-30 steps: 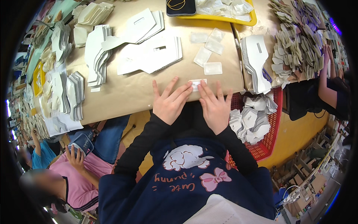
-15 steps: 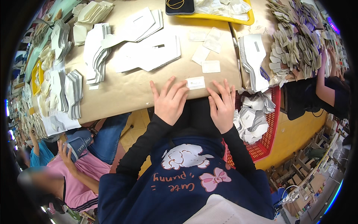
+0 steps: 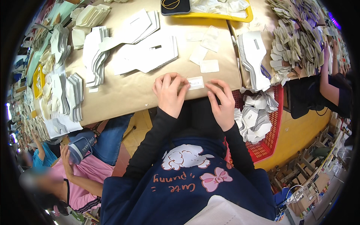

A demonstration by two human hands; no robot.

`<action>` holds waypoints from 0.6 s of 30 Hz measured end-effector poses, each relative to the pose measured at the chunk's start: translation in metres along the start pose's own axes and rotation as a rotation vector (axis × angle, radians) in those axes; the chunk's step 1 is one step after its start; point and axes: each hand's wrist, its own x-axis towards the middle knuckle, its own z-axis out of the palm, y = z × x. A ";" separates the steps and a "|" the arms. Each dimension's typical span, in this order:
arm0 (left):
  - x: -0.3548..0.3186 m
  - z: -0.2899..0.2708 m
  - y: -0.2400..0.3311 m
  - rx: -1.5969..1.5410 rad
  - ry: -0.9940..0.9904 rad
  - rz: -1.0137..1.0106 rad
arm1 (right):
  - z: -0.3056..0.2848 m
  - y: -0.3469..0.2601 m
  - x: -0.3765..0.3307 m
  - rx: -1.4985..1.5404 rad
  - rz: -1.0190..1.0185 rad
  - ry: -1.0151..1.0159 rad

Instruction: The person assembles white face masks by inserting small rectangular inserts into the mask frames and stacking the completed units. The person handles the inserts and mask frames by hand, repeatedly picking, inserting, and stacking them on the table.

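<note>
A small white rectangular label with print on it lies flat at the table's near edge, between my hands. My left hand has its fingers curled in, thumb and index fingertips closed at the label's left end, which they partly cover. On the other side, my right hand is open and holds nothing; its thumb and index are apart, just off the label's right end. Beyond the label lie several thin whitish packets, the closest one a pale rectangle.
Stacks of white cut-out pieces cover the table's left and centre. A yellow tray of packets and a phone are at the back. A red basket stands right of my legs. A person in pink sits at left.
My left hand's spread fingers have curled in and moved to the label's left end. My right hand's fingers have bent and drawn slightly left, nearer the label.
</note>
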 end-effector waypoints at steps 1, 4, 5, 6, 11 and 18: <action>0.002 0.001 -0.001 -0.035 0.007 -0.026 | -0.001 -0.001 0.000 0.008 0.008 0.002; 0.007 -0.001 -0.005 -0.062 -0.040 -0.048 | -0.002 -0.004 -0.001 0.028 0.014 0.006; 0.008 -0.003 -0.005 -0.059 -0.066 -0.047 | -0.001 -0.005 -0.001 0.031 0.015 0.003; 0.009 -0.003 -0.005 -0.046 -0.076 -0.055 | -0.001 -0.006 -0.001 0.033 0.013 -0.005; 0.015 -0.006 -0.002 0.022 -0.131 -0.049 | 0.001 -0.012 0.000 0.051 0.004 -0.036; 0.006 -0.019 0.008 -0.582 -0.222 -0.216 | -0.001 -0.029 0.000 0.111 -0.080 0.001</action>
